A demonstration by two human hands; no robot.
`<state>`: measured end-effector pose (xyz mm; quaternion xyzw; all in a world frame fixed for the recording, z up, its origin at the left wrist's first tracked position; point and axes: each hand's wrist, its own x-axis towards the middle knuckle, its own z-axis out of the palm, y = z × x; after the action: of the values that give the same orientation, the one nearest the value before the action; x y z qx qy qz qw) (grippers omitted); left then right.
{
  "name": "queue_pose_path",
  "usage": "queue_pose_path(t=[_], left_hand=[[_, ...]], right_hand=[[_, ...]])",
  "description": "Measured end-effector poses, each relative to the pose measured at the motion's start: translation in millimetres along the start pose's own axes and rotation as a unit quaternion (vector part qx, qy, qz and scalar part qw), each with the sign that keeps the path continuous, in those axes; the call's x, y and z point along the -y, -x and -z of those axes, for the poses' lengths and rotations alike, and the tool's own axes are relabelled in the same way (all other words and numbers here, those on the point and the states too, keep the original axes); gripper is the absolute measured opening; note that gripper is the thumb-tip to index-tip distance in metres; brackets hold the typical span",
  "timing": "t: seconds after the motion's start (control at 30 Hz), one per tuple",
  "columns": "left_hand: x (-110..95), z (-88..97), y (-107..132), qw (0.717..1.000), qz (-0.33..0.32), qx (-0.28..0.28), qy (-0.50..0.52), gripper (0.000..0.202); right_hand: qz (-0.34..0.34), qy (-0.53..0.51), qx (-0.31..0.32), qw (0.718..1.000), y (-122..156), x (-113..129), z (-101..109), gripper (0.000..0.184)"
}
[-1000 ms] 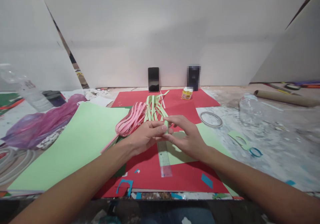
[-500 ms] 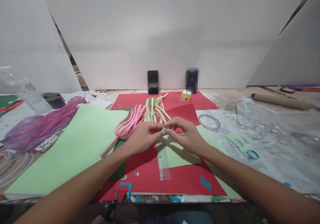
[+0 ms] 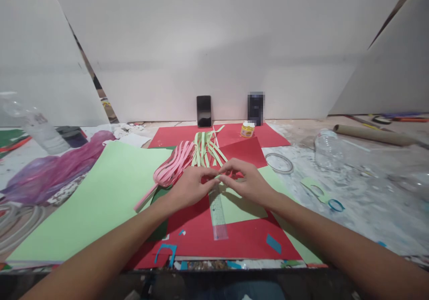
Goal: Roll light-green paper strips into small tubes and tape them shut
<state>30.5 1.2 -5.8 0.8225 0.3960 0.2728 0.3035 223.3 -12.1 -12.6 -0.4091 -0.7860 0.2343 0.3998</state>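
The left hand (image 3: 191, 186) and right hand (image 3: 247, 181), fingertips together, pinched a small light-green paper piece (image 3: 218, 176) near the clear flat plastic ruler (image 3: 219, 221); the piece was presumably light, easily creased, best gripped at its ends.

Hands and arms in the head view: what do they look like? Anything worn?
Left hand and right hand are bare: no gloves, and no rings show on the visible fingers. The left forearm and right forearm show no sleeves, watch, bracelet, cables or clear markings.
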Motion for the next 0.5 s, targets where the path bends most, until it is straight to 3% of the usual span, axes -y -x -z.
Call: queue_pose_path(t=[0.13,0.23,0.3,0.37,0.5], left_hand=[[0,-3.7,2,0.999,-0.003,-0.019,-0.038,0.021],[-1,-7.5,5,0.997,-0.035,-0.017,-0.067,0.020],[-4,-9.5,6,0.994,-0.067,-0.012,-0.082,0.020],[-6,-10.8,7,0.989,-0.107,-0.003,-0.100,0.019],[-9,-13.0,9,0.972,-0.198,0.007,-0.128,0.017]], right_hand=[[-0.021,0.042,-0.104,0.993,-24,-21,28,0.020],[-0.089,0.194,-0.185,0.959,-55,-71,71,0.029],[-0.160,0.313,-0.180,0.919,-74,-112,102,0.037],[-0.189,0.346,-0.157,0.906,-87,-151,125,0.045],[-0.223,0.398,-0.073,0.887,-105,-209,139,0.059]])
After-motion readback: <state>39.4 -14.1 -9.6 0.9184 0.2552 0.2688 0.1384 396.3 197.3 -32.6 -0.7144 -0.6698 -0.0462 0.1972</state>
